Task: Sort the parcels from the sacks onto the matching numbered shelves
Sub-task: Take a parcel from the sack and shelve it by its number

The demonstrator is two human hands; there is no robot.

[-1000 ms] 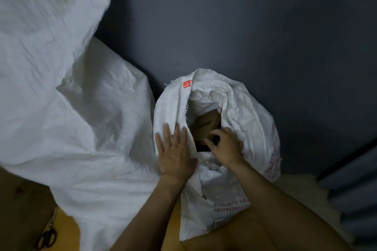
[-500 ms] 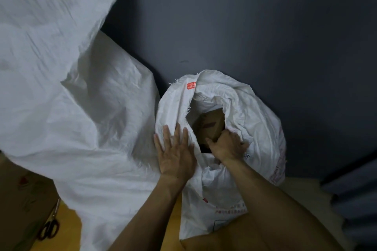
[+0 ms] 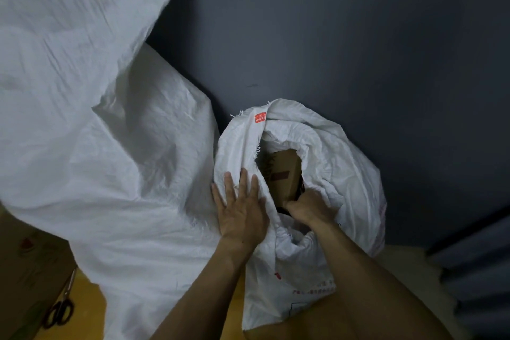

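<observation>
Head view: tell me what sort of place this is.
Probably a parcel sorting or storage corner: big white woven sacks stand against a dark wall, a cardboard box shows inside the open sack, and scissors lie nearby.

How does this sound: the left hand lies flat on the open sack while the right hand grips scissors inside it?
Not scissors. The head view shows the right hand gripping a cardboard box inside the open sack; the scissors lie apart at lower left. The left hand does lie flat on the sack.
</observation>
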